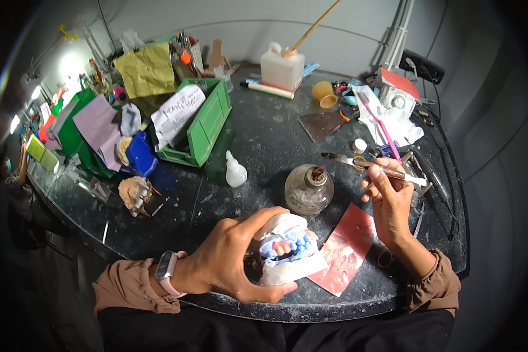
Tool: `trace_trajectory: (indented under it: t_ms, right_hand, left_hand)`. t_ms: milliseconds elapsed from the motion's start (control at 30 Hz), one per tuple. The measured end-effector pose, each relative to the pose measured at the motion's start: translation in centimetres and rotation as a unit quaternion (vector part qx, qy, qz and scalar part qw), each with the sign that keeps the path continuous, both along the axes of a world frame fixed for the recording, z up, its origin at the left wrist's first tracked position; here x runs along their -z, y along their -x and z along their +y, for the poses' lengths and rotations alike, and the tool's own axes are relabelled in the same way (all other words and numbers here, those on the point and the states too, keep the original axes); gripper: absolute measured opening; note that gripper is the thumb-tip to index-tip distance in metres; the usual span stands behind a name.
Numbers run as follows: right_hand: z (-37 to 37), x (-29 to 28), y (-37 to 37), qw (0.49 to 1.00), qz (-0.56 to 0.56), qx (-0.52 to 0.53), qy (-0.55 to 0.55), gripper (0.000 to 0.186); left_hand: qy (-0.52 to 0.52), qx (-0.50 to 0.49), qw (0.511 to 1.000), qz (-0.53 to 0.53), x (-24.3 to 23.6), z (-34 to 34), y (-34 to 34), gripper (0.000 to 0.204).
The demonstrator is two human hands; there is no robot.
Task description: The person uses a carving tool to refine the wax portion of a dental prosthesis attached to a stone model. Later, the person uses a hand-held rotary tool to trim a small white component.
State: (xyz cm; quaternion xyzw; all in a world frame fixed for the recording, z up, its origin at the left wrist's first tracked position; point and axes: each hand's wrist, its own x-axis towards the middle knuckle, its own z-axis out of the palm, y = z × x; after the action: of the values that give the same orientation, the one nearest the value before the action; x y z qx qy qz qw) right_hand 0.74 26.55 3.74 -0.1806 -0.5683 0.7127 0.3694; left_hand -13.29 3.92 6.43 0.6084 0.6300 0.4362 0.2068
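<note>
A white plaster dental model [287, 252] with blue wax and a row of teeth on its front sits low in the middle of the frame, near the front edge of the dark bench [264, 135]. The left hand [234, 258] wraps it from the left, thumb along its base and fingers curled over its top; its grip is closed around the model. A pale pink watch [166, 268] sits on that wrist.

To the right of centre, the right hand [390, 202] is raised above the bench, its grip pinching a slim brush-like tool [372, 167] that lies nearly level, its tip pointing left. Between the two hands, just above the model, stands a round glass spirit lamp [308, 190] with a wick at its neck. A red card [349, 246] lies just right of the model, under the right wrist.

A small white dropper bottle [236, 171] stands left of the lamp. Farther out, a green plastic bin [202, 120] with papers fills the upper left, a second plaster cast [135, 193] lies at mid left, and a white jug [281, 67] with a wooden stick sits at the top centre. A pink toothbrush [381, 126] rests on white cloth at upper right.
</note>
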Motion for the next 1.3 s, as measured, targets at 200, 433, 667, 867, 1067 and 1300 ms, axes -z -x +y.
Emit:
trace_trajectory:
  t_ms: [200, 433, 667, 867, 1067, 1300]
  right_hand:
    - [0.0, 0.3, 0.6, 1.000, -0.001, 0.008, -0.023, 0.013]
    - [-0.3, 0.3, 0.3, 0.999, 0.002, 0.014, -0.031, 0.013]
    - [-0.8, 0.3, 0.2, 0.999, -0.009, 0.016, -0.035, 0.017]
    - [-0.7, 0.5, 0.2, 0.999, -0.019, 0.007, -0.042, 0.017]
    - [-0.7, 0.4, 0.3, 0.999, -0.027, 0.013, -0.043, 0.016]
    - [-0.6, 0.6, 0.3, 0.999, -0.027, 0.018, -0.042, 0.017]
  left_hand:
    - [-0.014, -0.018, 0.998, -0.052, 1.6, -0.6, 1.0, 0.085]
    - [0.026, -0.020, 0.998, -0.052, 1.8, -1.0, 1.2, 0.088]
    - [-0.061, 0.008, 0.998, 0.014, 2.2, -0.8, 1.2, 0.093]
    - [-0.038, -0.018, 0.999, 0.016, 2.2, -0.9, 0.9, 0.095]
    - [-0.019, -0.013, 1.000, 0.018, 2.0, -1.0, 0.8, 0.097]
    - [-0.017, -0.011, 1.000, 0.014, 2.0, -1.0, 0.8, 0.098]
